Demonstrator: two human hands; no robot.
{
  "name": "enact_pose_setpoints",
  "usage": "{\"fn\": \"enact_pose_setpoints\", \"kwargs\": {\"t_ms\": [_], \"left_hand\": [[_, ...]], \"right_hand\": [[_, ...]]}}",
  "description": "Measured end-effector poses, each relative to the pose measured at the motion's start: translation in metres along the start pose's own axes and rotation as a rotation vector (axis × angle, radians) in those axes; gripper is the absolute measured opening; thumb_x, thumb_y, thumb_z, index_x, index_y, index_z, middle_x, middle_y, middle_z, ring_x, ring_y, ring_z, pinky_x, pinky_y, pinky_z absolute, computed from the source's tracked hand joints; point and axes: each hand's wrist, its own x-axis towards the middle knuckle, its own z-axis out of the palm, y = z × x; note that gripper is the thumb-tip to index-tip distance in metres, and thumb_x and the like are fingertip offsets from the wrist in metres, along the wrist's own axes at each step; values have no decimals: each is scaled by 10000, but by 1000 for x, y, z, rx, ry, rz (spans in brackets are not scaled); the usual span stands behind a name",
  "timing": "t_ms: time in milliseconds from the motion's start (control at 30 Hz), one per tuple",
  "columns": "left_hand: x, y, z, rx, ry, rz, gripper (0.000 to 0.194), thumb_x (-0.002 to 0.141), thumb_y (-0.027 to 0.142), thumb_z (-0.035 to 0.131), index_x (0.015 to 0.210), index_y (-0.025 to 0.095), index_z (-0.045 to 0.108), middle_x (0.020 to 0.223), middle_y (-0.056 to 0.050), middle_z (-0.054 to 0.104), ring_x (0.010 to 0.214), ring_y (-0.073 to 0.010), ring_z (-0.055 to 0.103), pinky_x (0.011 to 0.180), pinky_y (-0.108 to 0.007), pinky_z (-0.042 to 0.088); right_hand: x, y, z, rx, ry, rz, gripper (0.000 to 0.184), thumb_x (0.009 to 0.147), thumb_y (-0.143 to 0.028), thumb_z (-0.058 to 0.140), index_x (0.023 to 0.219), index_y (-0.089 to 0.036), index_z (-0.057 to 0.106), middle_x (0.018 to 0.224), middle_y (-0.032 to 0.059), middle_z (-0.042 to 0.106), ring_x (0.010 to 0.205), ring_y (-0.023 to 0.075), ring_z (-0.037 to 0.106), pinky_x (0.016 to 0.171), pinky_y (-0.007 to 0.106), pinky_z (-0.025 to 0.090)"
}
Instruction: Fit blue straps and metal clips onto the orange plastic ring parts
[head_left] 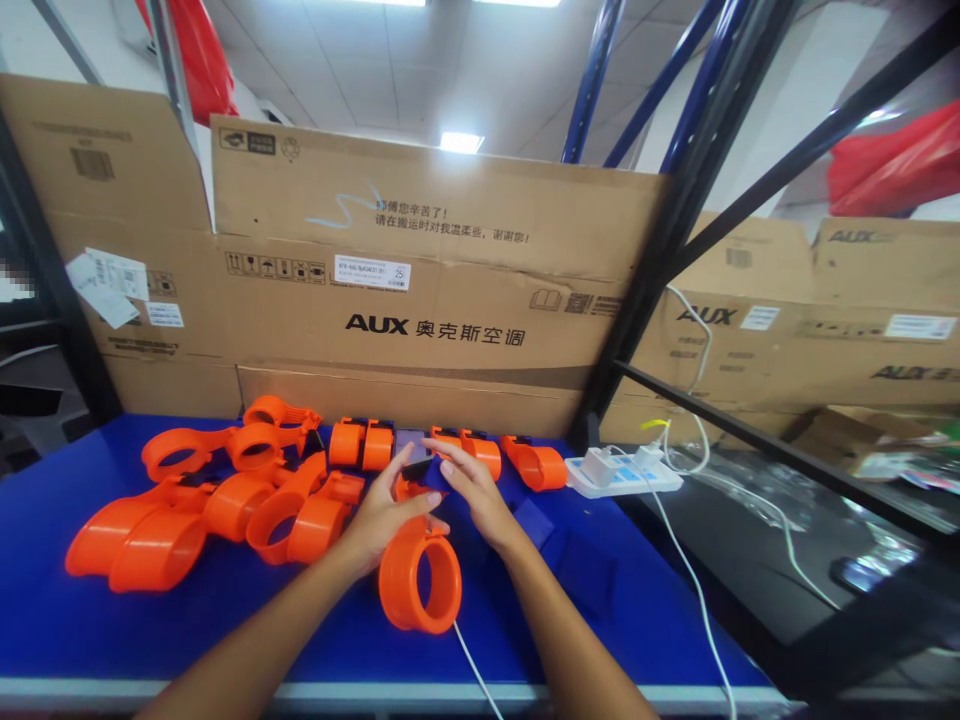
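Note:
Both my hands are over the middle of the blue table, close together. My left hand is closed around the upper part of an orange ring-shaped plastic piece, which looks like a tape dispenser; its round open end hangs toward me. With its fingertips, my right hand pinches a small dark blue piece against the top of the orange piece. The fingers partly hide where the two meet. Behind my hands, several similar orange pieces with black parts stand in a row, around a greyish-purple block.
More orange ring pieces lie grouped at the left. Dark blue flat pieces rest right of my hands. A white power strip with plugs and cables sits at the table's right edge. Cardboard stands behind; a black post rises right.

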Motion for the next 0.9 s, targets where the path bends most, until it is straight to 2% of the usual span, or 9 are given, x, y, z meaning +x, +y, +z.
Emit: {"fn": "enact_pose_setpoints", "kwargs": {"t_ms": [67,167,300,400,733,900], "left_hand": [[-4,1,2,-18,-43,-7,1025,689,170,880,1542,319,331,1207,-149,684,700,-243,766,651,-354,626],[-3,0,1,-29,-92,15,1045,673,168,893,1533,366,332,1314,-152,635,793,-259,771,701,-367,630],[5,-5,-5,-11,-59,12,859,760,344,838,1493,366,392,1350,-148,613,785,-254,761,652,-368,629],[10,-7,-8,37,-15,14,781,782,386,808,1464,348,429,1306,-130,644,720,-236,751,599,-347,619],[10,-10,-9,65,-43,23,692,819,403,748,1427,270,445,1077,-94,735,685,-240,749,565,-321,597],[15,-11,-13,21,-11,45,696,814,367,743,1437,260,452,1032,-95,759,638,-239,743,515,-296,566]], "right_hand": [[0,-3,0,49,-29,9,430,983,-530,498,1280,-249,631,1189,70,690,1113,250,640,972,379,506],[0,-2,5,87,-13,44,411,972,-543,512,1230,-241,618,1175,74,682,1062,238,652,944,371,514],[0,4,15,146,16,53,388,944,-552,560,1189,-252,564,1074,58,678,1003,217,655,894,348,528],[1,9,19,176,40,54,393,922,-557,596,1163,-253,537,1001,45,658,934,201,647,841,326,531],[4,12,26,262,84,55,341,867,-505,708,943,-240,507,847,-15,592,760,150,567,693,261,466],[5,14,22,233,74,95,346,893,-557,654,1011,-245,560,866,-2,628,772,167,594,716,286,479]]}}
